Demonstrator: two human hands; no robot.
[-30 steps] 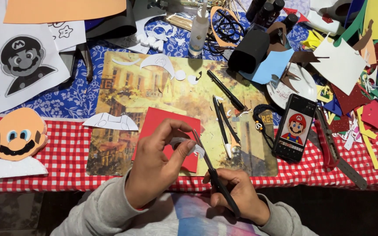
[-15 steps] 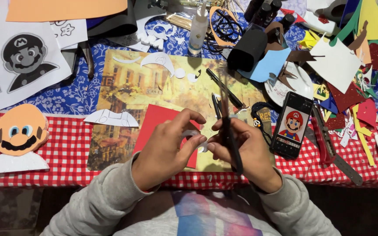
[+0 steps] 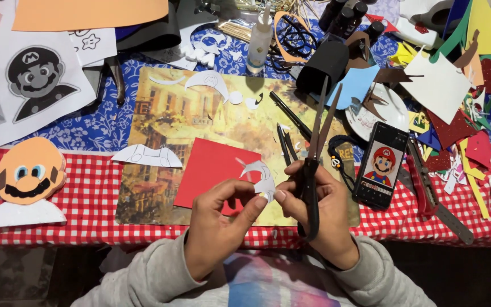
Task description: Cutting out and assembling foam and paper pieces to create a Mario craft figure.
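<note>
Lower centre of frame, over red sheet (image 3: 214, 170): left hand (image 3: 217, 233) pinches small curved white paper cutout (image 3: 262, 181) w/ right hand (image 3: 319, 213), which grips black-handled scissors (image 3: 312, 165), blades parted upward; best trim slowly.

- My craft corner at home: desk (image 3: 58, 193) under red checked cloth, over blue floral cloth (image 3: 103, 125).
- Foam scraps (image 3: 456, 125), glue bottle (image 3: 259, 40), printed character templates (image 3: 35, 79), scissors (image 3: 313, 165).
</note>
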